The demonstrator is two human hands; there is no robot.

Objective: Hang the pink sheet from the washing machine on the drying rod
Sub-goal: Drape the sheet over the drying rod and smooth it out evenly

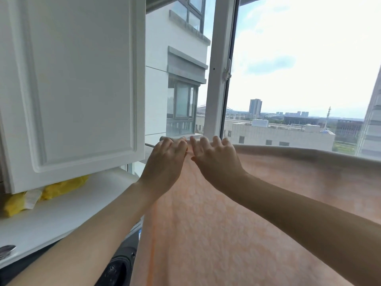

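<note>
A: Item one, the pink sheet?

B: Soft fabric with a faint pale blotched pattern, draped over the drying rod and hanging down from it in a broad smooth fall. Only a short grey stub of the rod is seen, left of the sheet's top fold.

A: The hands?

B: The left hand and the right hand are laid side by side on the sheet's top fold, fingers bent over it; a firm grip cannot be told.

A: Surroundings?

B: Left of the sheet, a white panelled cabinet door is found above a white shelf bearing crumpled yellow bags. Below, beside the sheet's left edge, a dark round washing machine is partly hidden by the left forearm. Behind the sheet, a white window frame and city buildings are seen.
</note>
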